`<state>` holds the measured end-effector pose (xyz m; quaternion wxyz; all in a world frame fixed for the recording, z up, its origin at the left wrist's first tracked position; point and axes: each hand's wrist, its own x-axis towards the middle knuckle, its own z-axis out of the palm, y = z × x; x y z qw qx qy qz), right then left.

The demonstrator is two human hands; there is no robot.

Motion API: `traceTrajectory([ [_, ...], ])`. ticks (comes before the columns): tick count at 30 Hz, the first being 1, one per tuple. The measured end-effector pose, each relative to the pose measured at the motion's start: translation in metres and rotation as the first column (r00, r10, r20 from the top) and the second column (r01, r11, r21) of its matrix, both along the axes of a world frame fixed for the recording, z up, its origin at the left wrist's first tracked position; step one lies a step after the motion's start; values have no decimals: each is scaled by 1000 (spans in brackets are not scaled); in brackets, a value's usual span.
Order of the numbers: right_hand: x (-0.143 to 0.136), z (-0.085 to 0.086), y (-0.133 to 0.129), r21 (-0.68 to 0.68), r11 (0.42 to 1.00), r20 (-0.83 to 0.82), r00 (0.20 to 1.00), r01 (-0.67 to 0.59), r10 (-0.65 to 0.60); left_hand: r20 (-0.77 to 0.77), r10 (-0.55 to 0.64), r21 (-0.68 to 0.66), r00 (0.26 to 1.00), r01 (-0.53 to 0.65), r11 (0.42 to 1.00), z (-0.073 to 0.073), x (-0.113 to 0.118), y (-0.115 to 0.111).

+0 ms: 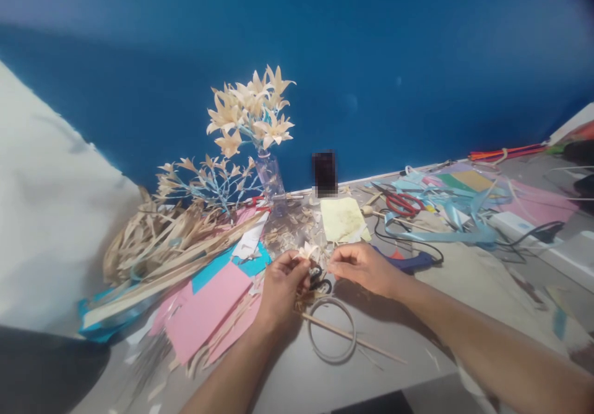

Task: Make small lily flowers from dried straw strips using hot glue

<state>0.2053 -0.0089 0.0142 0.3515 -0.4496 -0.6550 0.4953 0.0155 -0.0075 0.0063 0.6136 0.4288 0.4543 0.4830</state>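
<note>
No lettering, label, brand, number or sign can be read anywhere in this view.

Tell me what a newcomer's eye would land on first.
Probably the tall bunch of pale flowers in a clear bottle, bright against the blue wall behind it. Next, perhaps, the small flower held in the left hand near the middle, with the right hand just beside it. The red-handled scissors lie farther back, to the right.
</note>
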Motion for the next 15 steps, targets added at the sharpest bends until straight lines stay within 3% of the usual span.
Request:
traceTrajectory([
  [4,-1,-2,0,50,999,72,997,-21,17,74,-2,4,997,2,1000,-9,-6,8],
  [9,-6,0,-3,165,985,233,972,-45,5,197,27,-56,980,-16,998,-10,-7,12],
  [13,-9,-2,-3,348,936,388,917,-54,-91,217,28,-62,976,-15,998,-11,-9,15],
  [15,-6,-4,2,389,921,348,924,12,-159,248,24,-56,968,-11,998,-11,-11,16],
])
